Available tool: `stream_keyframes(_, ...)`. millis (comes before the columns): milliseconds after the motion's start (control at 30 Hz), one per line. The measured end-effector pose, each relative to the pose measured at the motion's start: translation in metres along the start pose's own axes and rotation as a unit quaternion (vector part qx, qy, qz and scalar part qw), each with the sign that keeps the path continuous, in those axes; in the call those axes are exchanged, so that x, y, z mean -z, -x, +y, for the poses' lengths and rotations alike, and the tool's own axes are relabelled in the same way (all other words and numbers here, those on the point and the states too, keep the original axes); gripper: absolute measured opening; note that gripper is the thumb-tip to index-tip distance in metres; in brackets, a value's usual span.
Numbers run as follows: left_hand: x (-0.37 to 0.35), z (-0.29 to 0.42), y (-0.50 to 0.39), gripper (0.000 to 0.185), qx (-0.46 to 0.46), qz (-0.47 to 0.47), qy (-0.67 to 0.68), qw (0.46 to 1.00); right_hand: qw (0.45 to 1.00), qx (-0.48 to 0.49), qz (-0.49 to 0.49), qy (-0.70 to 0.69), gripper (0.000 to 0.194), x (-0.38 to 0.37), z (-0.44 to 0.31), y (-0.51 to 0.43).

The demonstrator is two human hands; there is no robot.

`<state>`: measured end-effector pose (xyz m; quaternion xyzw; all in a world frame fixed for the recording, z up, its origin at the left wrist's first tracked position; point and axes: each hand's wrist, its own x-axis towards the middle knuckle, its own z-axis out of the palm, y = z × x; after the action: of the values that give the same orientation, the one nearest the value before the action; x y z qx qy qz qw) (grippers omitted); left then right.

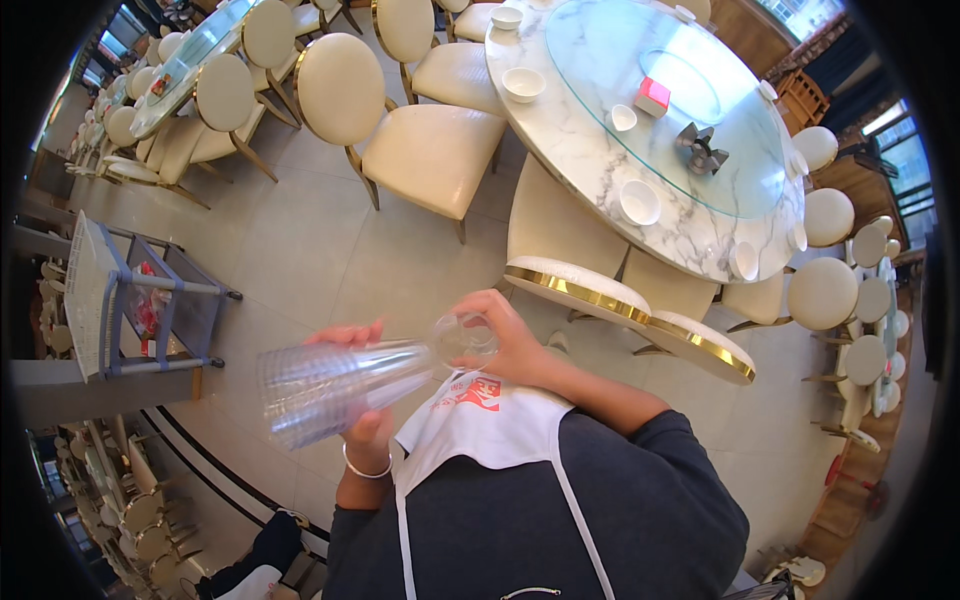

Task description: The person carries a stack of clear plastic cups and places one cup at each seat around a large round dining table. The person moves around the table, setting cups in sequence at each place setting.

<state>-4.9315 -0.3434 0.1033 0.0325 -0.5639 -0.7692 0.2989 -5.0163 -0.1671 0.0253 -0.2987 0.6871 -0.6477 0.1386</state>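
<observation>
My left hand [369, 424] is wrapped around a nested stack of clear drinking glasses [330, 382], which lies nearly level and is blurred on its left side. A band circles the left wrist. With my right hand [504, 337] I grip a single clear glass [461, 343] by its side, close to the narrow end of the stack. Whether this glass touches the stack I cannot tell. Below both hands is a white apron [487, 427] with red print.
A round marble table [675, 240] bears white bowls [640, 202], a red box [652, 97] and a metal holder [701, 148] on its glass turntable. Cream chairs [427, 157] surround it. At left stands a grey trolley [169, 300]. Another person's sleeve [262, 551] shows at lower left.
</observation>
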Motion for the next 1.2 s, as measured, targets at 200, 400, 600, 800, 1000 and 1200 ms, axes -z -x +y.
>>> stream_keyframes(200,0.02,0.016,-0.001,0.095,-0.017,0.009,0.009,1.0,1.0,-0.012,-0.006,-0.012,0.062,-0.001,-0.001,-0.001)
stream_keyframes(400,0.032,0.012,-0.001,0.094,0.018,0.005,0.018,1.0,0.999,-0.019,-0.016,-0.02,0.063,-0.006,-0.004,-0.009)
stream_keyframes(600,0.041,0.0,-0.004,0.089,0.048,0.003,0.006,0.999,0.999,-0.019,0.03,-0.018,0.066,-0.007,0.012,-0.019)
stream_keyframes(800,0.041,-0.016,-0.017,0.089,0.063,0.082,-0.023,0.994,0.984,-0.067,0.139,0.094,0.067,0.039,0.024,-0.048)
stream_keyframes(1000,0.032,-0.034,-0.059,0.088,0.083,0.079,-0.052,0.992,0.91,-0.171,0.366,0.09,0.069,0.148,0.138,-0.094)
stream_keyframes(1200,0.031,-0.056,-0.132,0.09,0.097,0.053,-0.104,0.988,0.778,-0.238,0.518,0.263,0.065,0.225,0.259,-0.117)
